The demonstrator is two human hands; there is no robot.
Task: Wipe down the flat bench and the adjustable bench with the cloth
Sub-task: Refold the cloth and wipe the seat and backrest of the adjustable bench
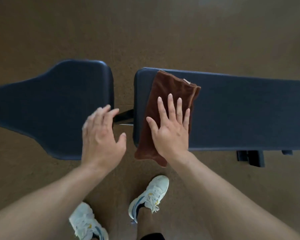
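Right hand [170, 130] lies flat, fingers straight & spread, palm pressing the brown cloth [164, 104] onto the long dark pad w/ no grasp, just downward pressure. Left hand [102, 135] hovers blurred over the near corner of the other pad, fingers loosely spread, holding nothing; can't tell if it touches the pad. Cloth sits under & ahead of the right hand, folded double, at the pad's end closest to the left hand, w/ one corner hanging off the near edge by the right wrist & a small tag at its far edge beyond the fingertips. Two pads lie end to end w/ a gap btwn them, right by the left fingertips: the long rectangular one under the right hand reads as the flat bench [241, 115], the tapered one under the left hand as the adjustable bench [50, 104], though that's a guess from shape. Handling, as judged: cloth looks soft, light, limp terry, so it'll bunch or slide if pushed by fingertips only; a flat palm over its middle should drag it evenly. Upholstery looks smooth & firm, prob. low friction, so cloth should glide. Hanging corner may fold under on a sideways stroke.
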